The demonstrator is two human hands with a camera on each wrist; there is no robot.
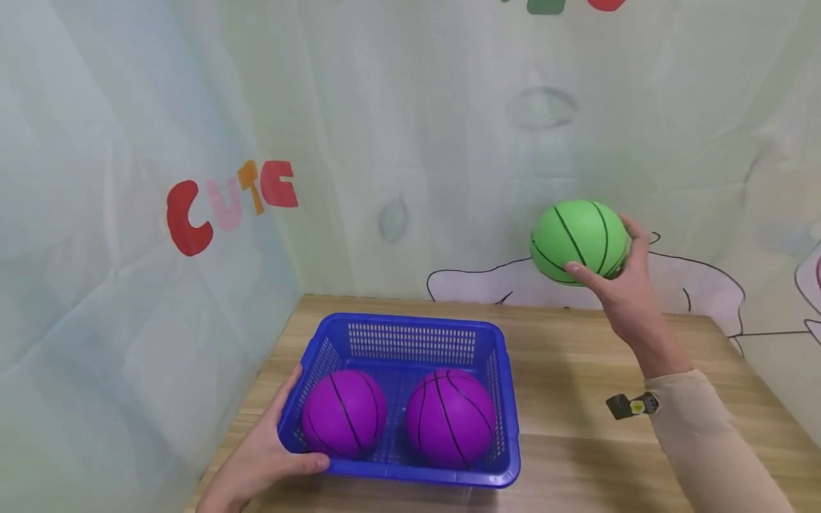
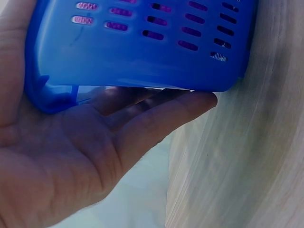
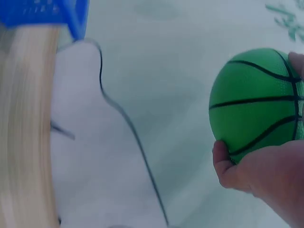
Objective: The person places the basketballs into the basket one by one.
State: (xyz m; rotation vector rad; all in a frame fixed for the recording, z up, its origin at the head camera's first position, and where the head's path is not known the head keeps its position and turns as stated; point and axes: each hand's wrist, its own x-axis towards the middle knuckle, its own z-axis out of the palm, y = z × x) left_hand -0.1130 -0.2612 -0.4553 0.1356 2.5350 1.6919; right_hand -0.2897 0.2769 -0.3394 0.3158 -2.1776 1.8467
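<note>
A blue plastic basket (image 1: 417, 468) with slotted walls stands on the wooden table. Inside it lie two purple balls with black lines, one on the left (image 1: 344, 414) and one on the right (image 1: 451, 419). My left hand (image 1: 266, 449) grips the basket's near left corner, thumb over the front rim; in the left wrist view its fingers lie along the outside of the basket wall (image 2: 142, 66). Up in the air to the right of the basket, my right hand (image 1: 625, 292) holds a green ball (image 1: 574, 239) with black lines between thumb and fingers.
The wooden table (image 1: 545, 399) reaches back to a pale printed curtain (image 1: 398, 142). Another curtain side with the letters CUTE (image 1: 189, 217) closes off the left. A small black device (image 1: 631, 406) sits on the right sleeve.
</note>
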